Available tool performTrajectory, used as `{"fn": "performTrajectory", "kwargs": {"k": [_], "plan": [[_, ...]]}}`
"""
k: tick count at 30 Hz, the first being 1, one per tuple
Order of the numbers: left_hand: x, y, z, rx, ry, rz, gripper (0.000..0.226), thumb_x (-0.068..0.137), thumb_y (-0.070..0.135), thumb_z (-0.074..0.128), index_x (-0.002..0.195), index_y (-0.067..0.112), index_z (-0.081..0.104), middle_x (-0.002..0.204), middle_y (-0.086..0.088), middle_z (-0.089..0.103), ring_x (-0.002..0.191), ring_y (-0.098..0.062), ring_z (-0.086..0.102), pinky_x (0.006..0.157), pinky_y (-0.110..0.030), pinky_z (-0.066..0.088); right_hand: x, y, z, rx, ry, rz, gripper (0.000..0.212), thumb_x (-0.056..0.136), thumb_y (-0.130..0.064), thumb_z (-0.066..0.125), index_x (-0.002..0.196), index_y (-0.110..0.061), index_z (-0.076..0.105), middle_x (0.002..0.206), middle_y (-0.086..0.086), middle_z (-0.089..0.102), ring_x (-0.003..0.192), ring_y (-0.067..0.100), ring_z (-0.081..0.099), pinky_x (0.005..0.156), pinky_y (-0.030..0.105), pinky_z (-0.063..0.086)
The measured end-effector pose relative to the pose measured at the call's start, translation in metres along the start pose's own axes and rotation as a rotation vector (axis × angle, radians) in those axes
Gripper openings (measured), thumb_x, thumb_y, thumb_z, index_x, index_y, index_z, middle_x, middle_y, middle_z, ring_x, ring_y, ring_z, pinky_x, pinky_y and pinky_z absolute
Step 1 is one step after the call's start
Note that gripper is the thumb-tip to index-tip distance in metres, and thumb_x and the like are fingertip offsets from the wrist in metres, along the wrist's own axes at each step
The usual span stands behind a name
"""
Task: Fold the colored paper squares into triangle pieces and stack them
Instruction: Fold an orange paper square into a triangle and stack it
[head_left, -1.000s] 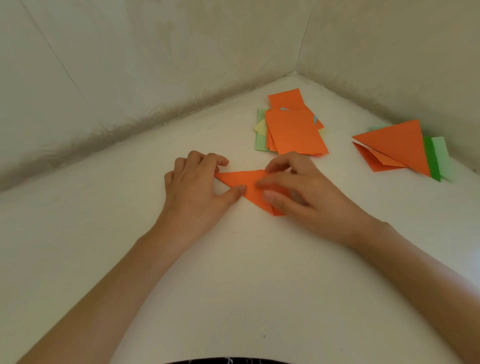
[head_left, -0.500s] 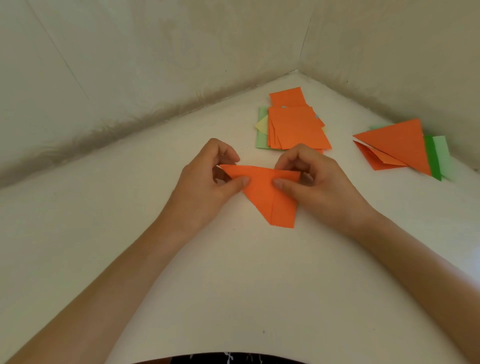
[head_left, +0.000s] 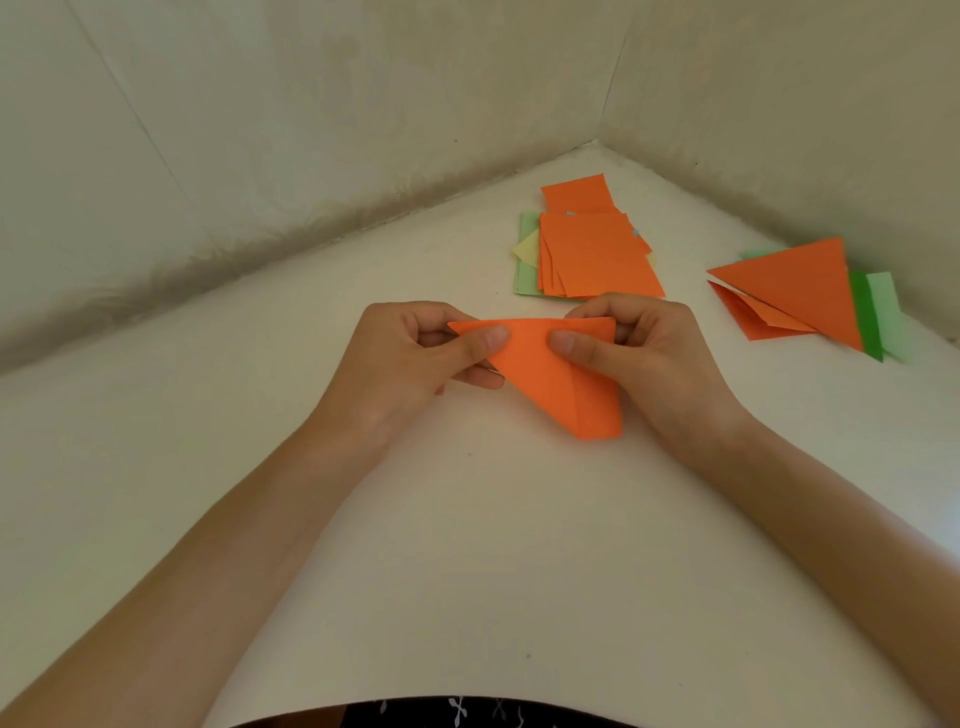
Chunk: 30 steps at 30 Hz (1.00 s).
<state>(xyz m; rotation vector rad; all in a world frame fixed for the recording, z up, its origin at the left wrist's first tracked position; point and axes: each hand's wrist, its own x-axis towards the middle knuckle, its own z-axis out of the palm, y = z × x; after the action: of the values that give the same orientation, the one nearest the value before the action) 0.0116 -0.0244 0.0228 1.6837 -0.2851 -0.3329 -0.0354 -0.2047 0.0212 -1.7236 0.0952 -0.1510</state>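
Lifted off the tabletop (head_left: 467, 519) since a second ago, our orange paper (head_left: 556, 379) hangs pinched between left hand (head_left: 415, 364) and right hand (head_left: 644, 358). We judge folding is midway; next we must crease it, then add it to the triangle stack (head_left: 795, 291).

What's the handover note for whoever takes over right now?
Left hand: pinches the left corner of the partly folded orange piece.
Right hand: pinches its right corner.
Things: the pile of squares, mostly orange, lies unfolded on the table beyond the hands. The stack of triangles is to its right, near the wall.
Done: a few folded pieces are stacked, with an orange one on top.
Left: finish this piece, put it on the stack, then fold the rest.
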Motion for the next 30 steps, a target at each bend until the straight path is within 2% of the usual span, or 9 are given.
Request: {"fn": "performTrajectory", "kwargs": {"k": [14,19,22,27,30], "plan": [[-0.002,0.003,0.000,-0.020,-0.005,-0.031,0.012,0.079,0.018,0.071,0.071,0.010,0.069,0.064,-0.002,0.071,0.058,-0.009,0.068,0.046,-0.008,0.037,-0.003,-0.002,0.001,-0.009,-0.016,-0.021,0.012,0.081,-0.005,0.067,0.075,-0.015,0.065,0.059,-0.012,0.062,0.056,-0.001,0.053,0.055,0.012,0.042],[-0.001,0.003,-0.004,0.003,-0.047,-0.026,0.015,0.079,0.027,0.067,0.074,0.014,0.070,0.069,-0.001,0.073,0.065,-0.011,0.071,0.048,-0.015,0.036,-0.002,-0.002,0.002,-0.025,0.004,-0.033,0.015,0.081,-0.004,0.067,0.074,-0.016,0.065,0.057,-0.014,0.061,0.054,-0.002,0.052,0.054,0.011,0.040],[-0.001,0.004,-0.008,0.003,-0.125,-0.016,0.022,0.080,0.032,0.060,0.080,0.014,0.072,0.076,-0.002,0.074,0.073,-0.013,0.072,0.050,-0.013,0.039,-0.003,-0.002,0.001,-0.021,0.009,-0.030,0.016,0.081,-0.002,0.067,0.073,-0.015,0.064,0.056,-0.014,0.060,0.054,-0.002,0.051,0.054,0.011,0.040],[-0.002,0.006,-0.012,0.028,-0.195,-0.019,0.019,0.083,0.027,0.058,0.085,0.016,0.073,0.080,-0.001,0.075,0.077,-0.013,0.072,0.053,-0.014,0.041,-0.003,0.000,-0.001,-0.010,0.021,-0.031,0.017,0.080,-0.001,0.067,0.071,-0.015,0.063,0.057,-0.012,0.059,0.054,0.000,0.051,0.053,0.013,0.040],[-0.002,0.004,-0.010,0.092,-0.155,0.025,0.017,0.089,0.020,0.059,0.080,0.015,0.072,0.073,0.002,0.074,0.070,-0.010,0.071,0.050,-0.014,0.038,-0.003,0.002,-0.003,-0.008,0.017,-0.031,0.017,0.081,0.000,0.067,0.072,-0.014,0.062,0.058,-0.012,0.058,0.056,0.002,0.050,0.054,0.014,0.040]]}}
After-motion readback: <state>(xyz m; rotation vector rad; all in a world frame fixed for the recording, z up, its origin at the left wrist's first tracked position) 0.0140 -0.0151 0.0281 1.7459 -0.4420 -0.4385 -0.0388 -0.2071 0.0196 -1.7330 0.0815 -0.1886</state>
